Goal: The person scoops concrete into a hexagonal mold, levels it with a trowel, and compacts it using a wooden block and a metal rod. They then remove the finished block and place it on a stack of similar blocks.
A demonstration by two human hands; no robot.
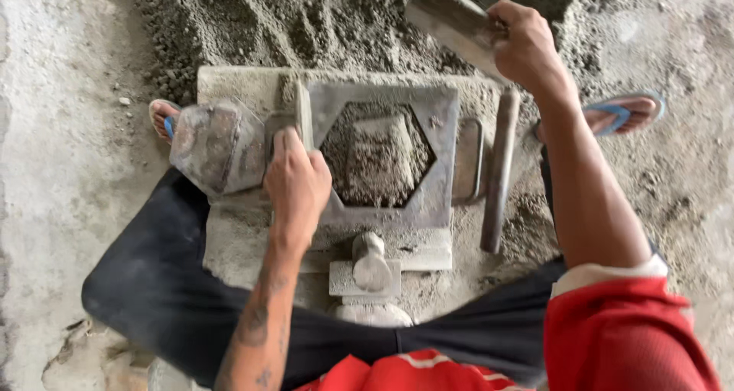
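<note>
A grey steel mould (442,158) with a hexagonal opening lies in front of me, and damp cement mix (375,158) partly fills the opening. My left hand (297,184) grips the mould's left edge beside a hexagonal metal lid (216,146) that is swung open to the left. My right hand (524,43) is raised above the mould's far right corner, shut on a flat metal scoop (451,20) that points toward the heap of mix.
A heap of grey cement mix (306,16) lies beyond the mould. A metal bar (499,169) rests along the mould's right side, and a lever knob (369,261) sits at its near edge. My feet in blue sandals (623,112) flank the mould on bare concrete.
</note>
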